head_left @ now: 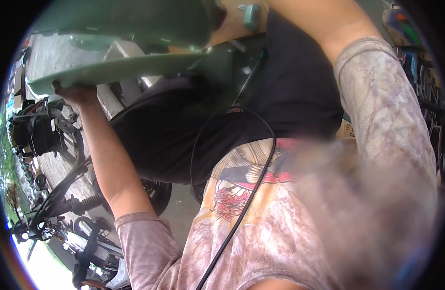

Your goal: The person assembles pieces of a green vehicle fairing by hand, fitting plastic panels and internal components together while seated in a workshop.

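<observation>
The green plastic panel hung overhead, broad, probably light, stiff yet flexing, best held at its rims. The left hand was closed on its lower edge; the right hand was out of view. A black cable crossed the shirt.

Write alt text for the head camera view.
The person's left hand grips the edge of a pale green scooter body panel raised overhead. The right arm reaches up out of frame, hand unseen. A black cable crosses the printed shirt; scooters stand behind.
</observation>
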The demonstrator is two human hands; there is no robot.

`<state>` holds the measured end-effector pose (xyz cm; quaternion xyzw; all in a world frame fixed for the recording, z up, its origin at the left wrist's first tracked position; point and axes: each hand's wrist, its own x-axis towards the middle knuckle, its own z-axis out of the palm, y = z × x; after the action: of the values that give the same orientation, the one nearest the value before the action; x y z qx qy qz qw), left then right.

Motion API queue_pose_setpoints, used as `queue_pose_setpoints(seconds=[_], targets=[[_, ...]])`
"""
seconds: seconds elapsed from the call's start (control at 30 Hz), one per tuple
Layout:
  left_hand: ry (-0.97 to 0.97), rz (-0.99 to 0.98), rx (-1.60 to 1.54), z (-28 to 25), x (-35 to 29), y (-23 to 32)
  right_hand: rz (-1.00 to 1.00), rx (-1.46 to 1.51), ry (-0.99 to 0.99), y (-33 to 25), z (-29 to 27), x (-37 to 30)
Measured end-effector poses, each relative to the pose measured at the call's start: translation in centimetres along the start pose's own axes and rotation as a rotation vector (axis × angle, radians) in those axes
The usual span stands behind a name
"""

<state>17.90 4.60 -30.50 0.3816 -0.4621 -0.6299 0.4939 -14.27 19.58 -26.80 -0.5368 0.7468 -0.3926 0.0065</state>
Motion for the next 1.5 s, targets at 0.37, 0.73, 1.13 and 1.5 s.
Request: queue_pose_setpoints(seconds=[0.37,0.73,1.13,1.5], targets=[[0.154,0.116,-0.054,-1.2,0.1,0.9,-0.042,0.017,-0.085,0.7,-1.2,-0.3],[0.139,0.329,0.044,2.2,-7.5,0.4,0.119,0.004,-0.188,-0.5,-2.5,-1.2],[0.155,0.316,0.031,2.5,-7.8,2.0,0.116,0.021,-0.154,-0.3,-2.3,-0.8],[0.166,0.224,0.011,1.3,-3.5,5.1,0.098,0.026,-0.151,-0.4,-2.0,-0.5]])
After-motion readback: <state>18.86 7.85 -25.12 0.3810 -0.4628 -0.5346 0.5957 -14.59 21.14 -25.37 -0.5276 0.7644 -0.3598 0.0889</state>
